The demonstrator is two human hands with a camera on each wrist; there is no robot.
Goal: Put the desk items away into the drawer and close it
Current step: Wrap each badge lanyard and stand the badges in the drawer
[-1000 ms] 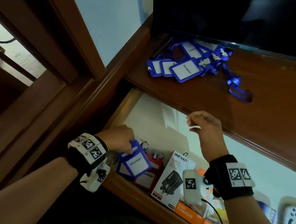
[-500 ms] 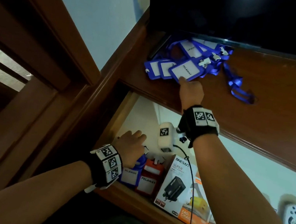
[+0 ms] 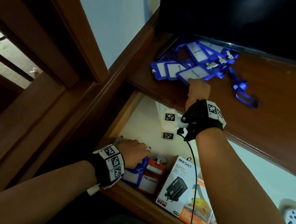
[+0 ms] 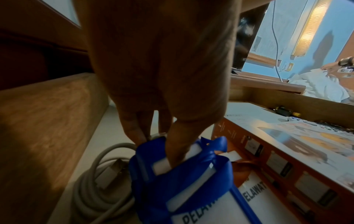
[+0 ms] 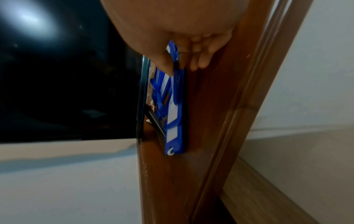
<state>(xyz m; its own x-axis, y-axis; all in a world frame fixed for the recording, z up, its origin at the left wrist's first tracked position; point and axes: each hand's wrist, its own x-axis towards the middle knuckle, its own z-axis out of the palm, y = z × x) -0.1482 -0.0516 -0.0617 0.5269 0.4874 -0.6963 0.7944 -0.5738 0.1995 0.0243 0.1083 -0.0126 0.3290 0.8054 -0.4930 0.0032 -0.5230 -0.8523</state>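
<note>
**Badge holders at the open drawer**

Here the right hand (image 3: 198, 92) pinches a blue badge holder (image 3: 192, 74) from the pile by the surface's (image 3: 257, 129) left rear corner. The left hand's (image 3: 133, 152) fingers (image 4: 178, 145) press into another blue holder (image 4: 184, 181) in the drawer's (image 3: 133, 113) left front corner, beside a red holder (image 3: 150, 180).
</note>
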